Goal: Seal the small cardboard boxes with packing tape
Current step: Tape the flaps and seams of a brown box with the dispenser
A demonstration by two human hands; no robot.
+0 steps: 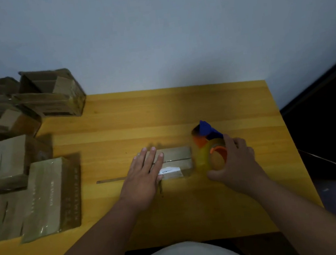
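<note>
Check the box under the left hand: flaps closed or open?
Closed: the small box has both flaps lying flat, meeting at a seam, with the left hand pressing them.

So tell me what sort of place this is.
Probably a small home packing station: a wooden table against a plain wall, cardboard boxes piled at its left, and a tape dispenser in the right hand.

hands (142, 176) on box (176, 158), tape dispenser (208, 145)

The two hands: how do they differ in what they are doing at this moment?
The left hand lies flat with straight fingers on the small cardboard box; the right hand curls round the tape dispenser. The left hand covers the box's left end; the right hand holds the dispenser at the box's right end. Both are over the wooden table.
</note>
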